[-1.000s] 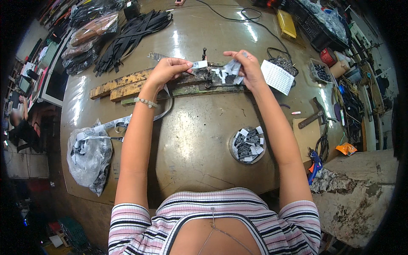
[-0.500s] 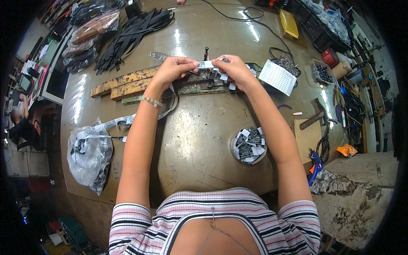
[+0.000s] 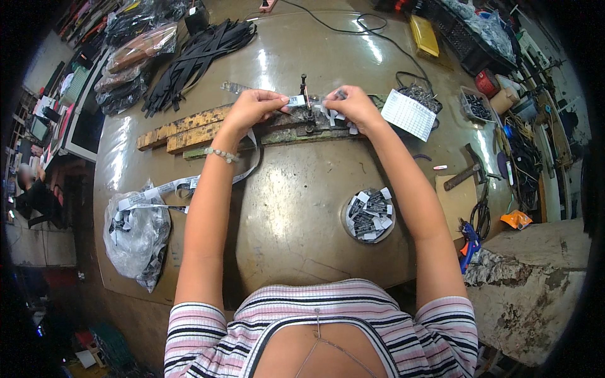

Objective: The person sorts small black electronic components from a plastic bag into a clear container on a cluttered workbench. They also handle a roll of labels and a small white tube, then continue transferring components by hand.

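Observation:
My left hand pinches the end of a white printed label ribbon just left of a thin black upright post. The post stands on a stained wooden block. From my left hand the ribbon trails down past my wrist to a clear plastic bag at the left. On the other side of the post, my right hand is closed, with a small greyish bit showing among its fingers that I cannot make out. Small white labels lie right below it.
A round tub of cut labels stands between my forearms. To the right are a printed sheet, a hammer and a blue glue gun. Black straps lie at the far left, and a cable crosses the back.
My hands have moved apart. The right hand has let go of the ribbon and shifted right, while the left still holds the ribbon's end, slightly left of before.

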`<control>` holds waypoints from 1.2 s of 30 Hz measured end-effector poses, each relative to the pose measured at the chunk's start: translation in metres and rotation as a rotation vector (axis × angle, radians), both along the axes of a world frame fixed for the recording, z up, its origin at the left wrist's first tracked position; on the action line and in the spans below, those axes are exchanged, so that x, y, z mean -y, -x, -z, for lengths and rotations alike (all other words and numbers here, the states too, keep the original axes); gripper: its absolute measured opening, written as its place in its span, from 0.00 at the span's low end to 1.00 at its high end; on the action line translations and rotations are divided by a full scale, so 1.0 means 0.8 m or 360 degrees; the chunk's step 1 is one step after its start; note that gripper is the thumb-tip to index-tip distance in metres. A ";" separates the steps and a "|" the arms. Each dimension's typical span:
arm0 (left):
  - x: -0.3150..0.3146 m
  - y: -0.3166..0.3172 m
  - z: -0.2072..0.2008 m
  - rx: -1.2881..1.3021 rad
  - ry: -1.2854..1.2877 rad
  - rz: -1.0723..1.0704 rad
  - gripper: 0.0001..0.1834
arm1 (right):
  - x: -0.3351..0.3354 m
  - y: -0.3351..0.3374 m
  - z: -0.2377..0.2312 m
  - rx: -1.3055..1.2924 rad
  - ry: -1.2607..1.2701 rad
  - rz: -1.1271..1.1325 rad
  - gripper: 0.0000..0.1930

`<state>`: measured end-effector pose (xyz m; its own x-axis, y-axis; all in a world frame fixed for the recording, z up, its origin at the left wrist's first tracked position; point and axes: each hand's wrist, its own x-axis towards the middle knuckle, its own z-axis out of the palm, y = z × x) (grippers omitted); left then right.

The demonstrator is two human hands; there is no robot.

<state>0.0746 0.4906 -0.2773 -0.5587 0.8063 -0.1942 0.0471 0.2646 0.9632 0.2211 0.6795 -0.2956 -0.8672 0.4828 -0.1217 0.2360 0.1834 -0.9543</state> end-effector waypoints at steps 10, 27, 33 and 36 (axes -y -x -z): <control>-0.010 -0.008 -0.031 -0.0084 -0.0075 0.0101 0.13 | 0.024 -0.001 -0.032 -0.0391 0.0498 -0.0128 0.15; 0.005 0.018 0.007 0.0049 0.0074 0.0090 0.10 | -0.012 -0.030 -0.007 -0.0128 0.0327 -0.0003 0.13; 0.002 0.014 0.011 -0.0064 0.0061 0.0141 0.10 | -0.013 -0.019 0.014 0.0011 0.0211 -0.0009 0.12; 0.004 0.013 0.008 -0.0078 0.0081 0.0117 0.10 | -0.017 -0.017 0.016 0.0080 0.0192 0.0047 0.11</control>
